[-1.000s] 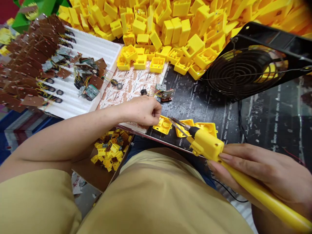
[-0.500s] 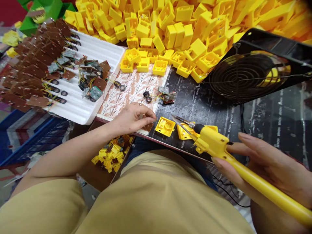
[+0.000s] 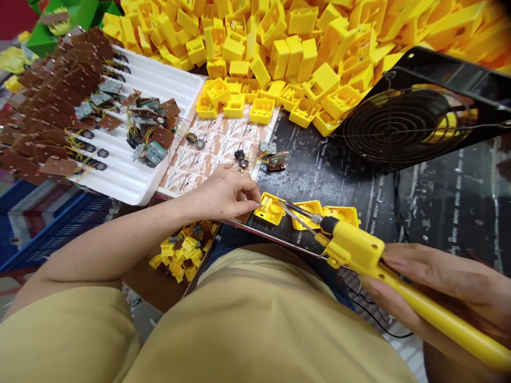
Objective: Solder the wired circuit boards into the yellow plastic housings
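My left hand [image 3: 225, 192] pinches the left edge of a small yellow plastic housing [image 3: 271, 208] lying open side up at the near edge of the black mat [image 3: 339, 170]. My right hand [image 3: 447, 290] is wrapped round the long handle of a yellow soldering iron [image 3: 359, 250]. Its metal tip [image 3: 289, 208] points left and rests at the housing. Two more yellow housings [image 3: 323, 214] lie just right of the tip, under the iron's shaft.
A huge heap of yellow housings [image 3: 303, 37] fills the back. A white tray [image 3: 143, 165] with brown circuit boards [image 3: 56, 101] and wired parts sits at left. A black fan [image 3: 403, 122] leans at right. A cardboard box of yellow parts [image 3: 179, 255] is below the bench edge.
My left hand moved right and took the housing's edge. The soldering iron came down and left, so its tip now meets the housing.
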A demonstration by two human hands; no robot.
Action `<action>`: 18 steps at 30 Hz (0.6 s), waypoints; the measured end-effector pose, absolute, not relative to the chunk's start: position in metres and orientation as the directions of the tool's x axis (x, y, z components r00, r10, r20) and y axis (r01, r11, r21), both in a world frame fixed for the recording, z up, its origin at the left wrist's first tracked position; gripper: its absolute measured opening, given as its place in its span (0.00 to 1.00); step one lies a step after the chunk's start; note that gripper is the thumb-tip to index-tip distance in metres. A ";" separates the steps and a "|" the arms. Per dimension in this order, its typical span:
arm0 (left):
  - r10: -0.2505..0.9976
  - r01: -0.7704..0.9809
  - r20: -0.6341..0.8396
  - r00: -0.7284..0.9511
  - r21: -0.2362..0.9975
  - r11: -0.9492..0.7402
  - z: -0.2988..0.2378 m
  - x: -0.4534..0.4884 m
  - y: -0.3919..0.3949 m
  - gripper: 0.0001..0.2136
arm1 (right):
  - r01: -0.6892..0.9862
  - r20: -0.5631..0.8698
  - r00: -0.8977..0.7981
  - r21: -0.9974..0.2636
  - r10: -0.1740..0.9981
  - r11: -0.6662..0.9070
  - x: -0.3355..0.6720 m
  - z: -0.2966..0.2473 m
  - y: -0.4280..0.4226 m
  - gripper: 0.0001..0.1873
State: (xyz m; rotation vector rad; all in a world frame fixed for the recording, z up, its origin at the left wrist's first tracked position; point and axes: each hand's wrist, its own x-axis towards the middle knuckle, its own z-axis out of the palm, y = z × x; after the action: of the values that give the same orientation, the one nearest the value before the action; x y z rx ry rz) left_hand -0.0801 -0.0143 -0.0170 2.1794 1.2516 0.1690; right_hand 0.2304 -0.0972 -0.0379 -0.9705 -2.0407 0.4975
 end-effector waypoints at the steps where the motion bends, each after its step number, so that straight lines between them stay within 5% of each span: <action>1: 0.807 0.750 -0.206 0.553 0.545 -0.375 -0.015 -0.079 -0.015 0.04 | 0.457 0.488 -0.410 -0.621 0.770 0.637 0.230 -0.034 -0.097 0.25; 6: 0.774 0.800 -0.297 0.559 0.441 -0.408 -0.008 -0.072 -0.015 0.05 | 0.477 0.478 -0.537 -0.508 0.696 0.717 0.226 -0.022 -0.093 0.34; 12: 0.744 0.821 -0.362 0.561 0.361 -0.444 -0.001 -0.066 -0.014 0.05 | 0.416 0.409 -0.667 -0.489 0.623 0.767 0.226 -0.020 -0.090 0.14; 18: 0.719 0.805 -0.370 0.589 0.346 -0.482 -0.001 -0.064 -0.010 0.06 | 0.404 0.480 -0.647 -0.443 0.593 0.800 0.209 -0.007 -0.086 0.12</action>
State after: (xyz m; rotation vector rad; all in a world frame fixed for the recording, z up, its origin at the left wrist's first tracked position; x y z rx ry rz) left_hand -0.0638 -0.0100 -0.0012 2.3341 1.2128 -0.2382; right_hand 0.2090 -0.0863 -0.0074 -0.7337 -2.3581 0.3945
